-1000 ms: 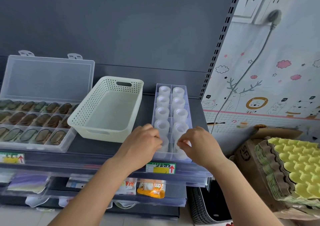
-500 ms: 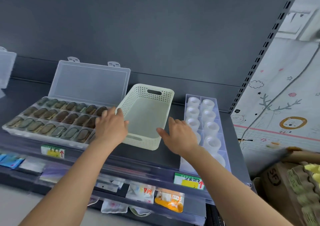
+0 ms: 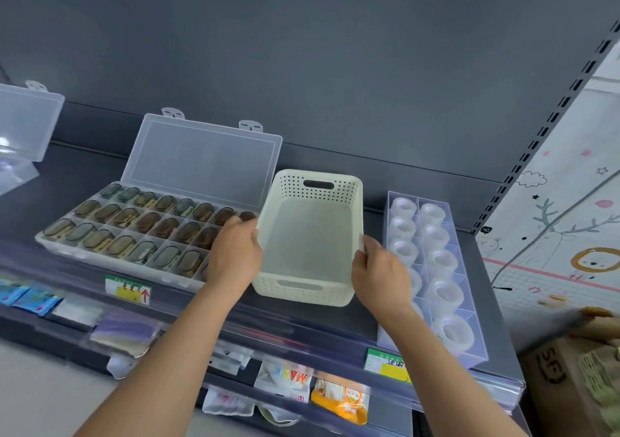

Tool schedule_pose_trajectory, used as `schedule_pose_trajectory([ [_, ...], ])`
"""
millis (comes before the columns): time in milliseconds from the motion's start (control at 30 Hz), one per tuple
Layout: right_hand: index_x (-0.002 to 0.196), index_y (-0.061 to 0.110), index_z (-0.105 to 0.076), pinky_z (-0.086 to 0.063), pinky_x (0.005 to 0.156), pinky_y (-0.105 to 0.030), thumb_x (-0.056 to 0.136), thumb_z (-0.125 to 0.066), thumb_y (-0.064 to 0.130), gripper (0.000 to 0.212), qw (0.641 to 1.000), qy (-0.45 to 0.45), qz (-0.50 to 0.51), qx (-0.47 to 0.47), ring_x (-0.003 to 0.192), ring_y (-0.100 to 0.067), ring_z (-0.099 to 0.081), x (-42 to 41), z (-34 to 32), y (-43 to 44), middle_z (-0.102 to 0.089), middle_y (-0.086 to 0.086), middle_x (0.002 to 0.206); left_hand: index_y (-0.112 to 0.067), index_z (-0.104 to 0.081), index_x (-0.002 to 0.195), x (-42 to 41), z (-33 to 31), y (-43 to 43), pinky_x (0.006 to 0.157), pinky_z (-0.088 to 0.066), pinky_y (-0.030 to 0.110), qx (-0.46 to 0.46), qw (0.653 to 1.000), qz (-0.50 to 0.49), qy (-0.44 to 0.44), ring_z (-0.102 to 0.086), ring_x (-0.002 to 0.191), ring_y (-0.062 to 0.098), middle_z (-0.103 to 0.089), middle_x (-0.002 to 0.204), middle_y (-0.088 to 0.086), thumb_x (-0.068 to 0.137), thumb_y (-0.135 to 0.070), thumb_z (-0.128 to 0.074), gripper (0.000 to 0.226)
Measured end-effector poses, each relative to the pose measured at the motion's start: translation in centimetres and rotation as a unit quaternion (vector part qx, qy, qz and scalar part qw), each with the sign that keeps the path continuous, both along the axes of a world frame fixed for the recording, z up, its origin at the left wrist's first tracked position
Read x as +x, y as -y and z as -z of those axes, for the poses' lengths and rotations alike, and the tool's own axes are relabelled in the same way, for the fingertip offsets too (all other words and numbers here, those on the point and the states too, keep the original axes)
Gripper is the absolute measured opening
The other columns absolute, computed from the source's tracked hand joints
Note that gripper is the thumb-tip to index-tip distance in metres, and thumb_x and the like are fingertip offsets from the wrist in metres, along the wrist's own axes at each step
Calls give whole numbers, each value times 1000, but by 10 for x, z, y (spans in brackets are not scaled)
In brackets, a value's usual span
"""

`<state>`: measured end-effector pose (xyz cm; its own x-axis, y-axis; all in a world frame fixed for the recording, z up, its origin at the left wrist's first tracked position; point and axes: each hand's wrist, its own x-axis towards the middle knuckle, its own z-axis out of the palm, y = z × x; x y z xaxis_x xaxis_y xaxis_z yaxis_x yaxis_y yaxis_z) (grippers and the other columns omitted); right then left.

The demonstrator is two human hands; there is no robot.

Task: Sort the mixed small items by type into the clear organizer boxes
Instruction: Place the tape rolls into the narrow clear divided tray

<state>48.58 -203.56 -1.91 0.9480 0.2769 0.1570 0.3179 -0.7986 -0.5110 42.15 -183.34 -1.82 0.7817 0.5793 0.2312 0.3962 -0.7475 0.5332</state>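
Basket (image 3: 303, 293) gripped by left hand (image 3: 235, 252) and right hand (image 3: 379, 279)

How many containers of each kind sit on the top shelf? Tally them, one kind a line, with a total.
Clear plastic hinged-lid organizer boxes: 2 (one holding brown-green items, one cut off at the far left)
Cream perforated plastic basket: 1
Clear open divided tray of white rolls: 1
Total: 4
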Motion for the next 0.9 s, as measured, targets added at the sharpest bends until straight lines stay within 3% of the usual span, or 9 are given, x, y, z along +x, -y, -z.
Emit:
schedule_pose_trajectory([
  [100, 98, 13, -53, -34, 52, -31, 93, -38, 14, 16, 998, 53, 0, 26, 62, -31, -49, -7, -6, 13, -54, -4, 66, -9, -62, 124, -10, -5, 10, 70, -44, 31, -11, 999, 0, 40, -52, 84, 19, -55, 108, 10, 99, -10, -41, 33],
  [300, 104, 19, -57, -38, 49, -32, 93, -41, 13, 20, 988, 121, -46, 81, 55, -27, -47, -28, -30, 23, -53, -1, 60, -9, -60, 126, -48, -31, 28, 70, -42, 31, -16, 991, -42, 125, -51, 85, 20, -54, 103, 8, 99, -9, -43, 32],
  [433, 97, 18, -57, -30, 46, -29, 92, -42, 13, 16, 982, 119, -96, 110, 52, -25, -40, -45, -38, 19, -49, -1, 57, -11, -61, 125, -87, -40, 33, 73, -44, 31, -21, 984, -88, 155, -54, 87, 20, -54, 102, 5, 98, -8, -44, 32],
  [733, 103, 19, -62, -47, 50, -40, 92, -42, 12, 24, 953, 86, -251, 145, 52, -27, -50, -95, -36, -52, -59, -5, 62, -15, -66, 117, -187, -41, -2, 73, -36, 28, -10, 961, -219, 165, -52, 89, 22, -53, 93, 6, 97, -6, -45, 31],
  [900, 99, 17, -62, -45, 50, -39, 90, -43, 9, 22, 931, 67, -326, 153, 50, -28, -45, -133, -38, -124, -53, -6, 55, -9, -68, 114, -247, -36, -53, 70, -34, 29, -1, 942, -290, 169, -50, 84, 23, -53, 86, 9, 95, -2, -46, 29],
])
